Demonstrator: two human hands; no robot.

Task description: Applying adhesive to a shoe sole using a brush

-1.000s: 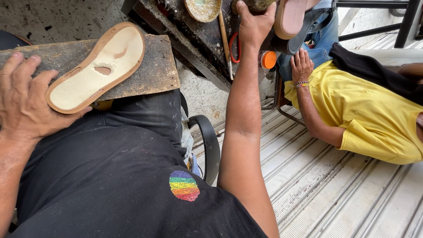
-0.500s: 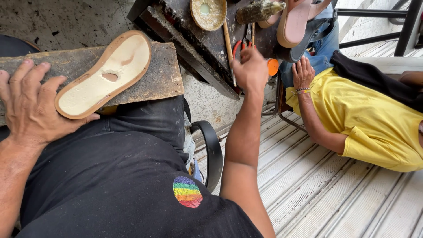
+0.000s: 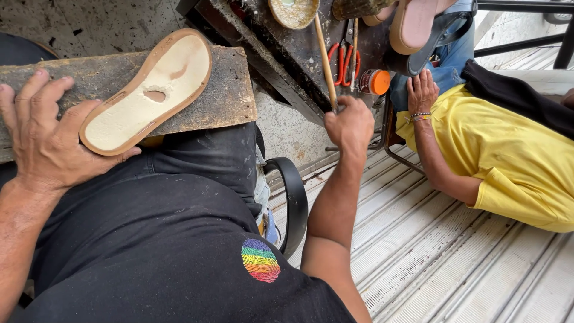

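Observation:
A cream shoe sole (image 3: 146, 90) with a tan rim lies bottom-up on a worn wooden board (image 3: 221, 98) across my lap. My left hand (image 3: 45, 140) rests flat on the board, thumb against the sole's heel end. My right hand (image 3: 350, 125) is closed around the lower end of a thin wooden stick (image 3: 324, 57). The stick's upper end reaches into a shallow round bowl (image 3: 293, 12) on a dark workbench (image 3: 269, 51).
Red-handled pliers (image 3: 342, 60) and a small orange-capped pot (image 3: 376, 82) lie on the bench. A sandal (image 3: 415, 24) sits above them. Another person in a yellow shirt (image 3: 514, 161) sits at right, a hand (image 3: 422, 93) on a knee. Ribbed metal flooring (image 3: 454, 263) runs below.
My right hand has come down from the top of the bench and taken hold of the wooden stick. The view has shifted slightly; my left hand stays on the board.

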